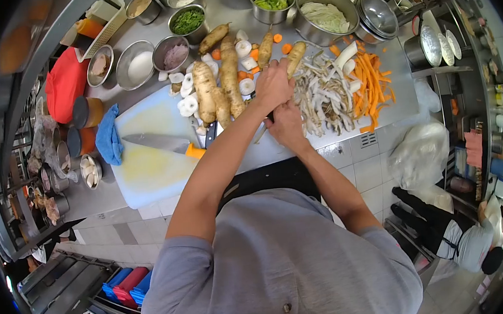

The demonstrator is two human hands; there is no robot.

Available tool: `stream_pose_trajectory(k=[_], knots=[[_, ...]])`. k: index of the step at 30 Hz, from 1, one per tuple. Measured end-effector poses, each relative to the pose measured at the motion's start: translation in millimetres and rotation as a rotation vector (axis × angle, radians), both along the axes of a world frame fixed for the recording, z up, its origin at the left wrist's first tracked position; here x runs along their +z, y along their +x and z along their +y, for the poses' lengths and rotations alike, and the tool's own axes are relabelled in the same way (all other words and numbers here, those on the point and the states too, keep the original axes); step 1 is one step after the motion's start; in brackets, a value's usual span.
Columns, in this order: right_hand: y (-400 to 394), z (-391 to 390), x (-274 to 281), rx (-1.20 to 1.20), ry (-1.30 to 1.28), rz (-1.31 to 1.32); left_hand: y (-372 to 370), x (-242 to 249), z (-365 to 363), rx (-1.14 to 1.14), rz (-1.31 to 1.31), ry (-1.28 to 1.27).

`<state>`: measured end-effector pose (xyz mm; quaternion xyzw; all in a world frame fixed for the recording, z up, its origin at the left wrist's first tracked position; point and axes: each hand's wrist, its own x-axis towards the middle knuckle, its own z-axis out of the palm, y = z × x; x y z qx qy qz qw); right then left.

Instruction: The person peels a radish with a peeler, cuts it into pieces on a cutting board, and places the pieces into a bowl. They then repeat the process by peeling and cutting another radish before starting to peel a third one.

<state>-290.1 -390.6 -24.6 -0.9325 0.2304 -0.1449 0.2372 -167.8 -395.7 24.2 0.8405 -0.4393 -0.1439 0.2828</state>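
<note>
My left hand (274, 86) is closed around a pale-brown root vegetable (296, 57), whose far end sticks out beyond my fingers. Just below it, my right hand (287, 125) is closed too; a bit of something dark shows at its side, but I cannot make out what it grips. To the right lies a heap of greyish peelings (321, 103), with orange carrot peelings (370, 81) beside it. Left of my hands are larger pale-brown roots (204, 92), white chunks (188, 107) and carrot pieces (287, 48).
A yellow-handled knife (163, 143) rests on the cutting board (151, 172), next to a blue cloth (108, 136). Metal bowls of chopped greens (187, 21) and shredded cabbage (326, 17) line the back. At the lower right, another person (449, 232) stands by shelving.
</note>
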Motion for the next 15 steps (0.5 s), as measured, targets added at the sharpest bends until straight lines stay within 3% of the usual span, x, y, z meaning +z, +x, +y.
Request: stream_pose_trajectory(k=[5,6,9,13,14,15], knots=[[-7.2,-7.3,28.7,0.093,0.087,0.072,21.2,-4.2,-34.6,-0.006,0.063,0.272],[-14.0,-8.4,29.1,0.091,0.116,0.119,24.8,-17.0,-34.5,0.009,0.008,0.186],[-37.8,-12.8,52.0,-0.004,0.325,0.146,48.9,-14.6,-26.6,0.061,0.444,0.115],[-73.1,-14.9,72.2,-0.117,0.510,0.109,77.7,-17.2,2.7,0.068,1.482,-0.293],[-81.0,-14.2,71.9,-0.151,0.560,0.104,82.0,-11.3,11.4,0.051,1.651,-0.347],[-90.1,-13.3,68.8,-0.181,0.609,0.104,77.6,5.6,17.6,0.038,1.658,-0.384]])
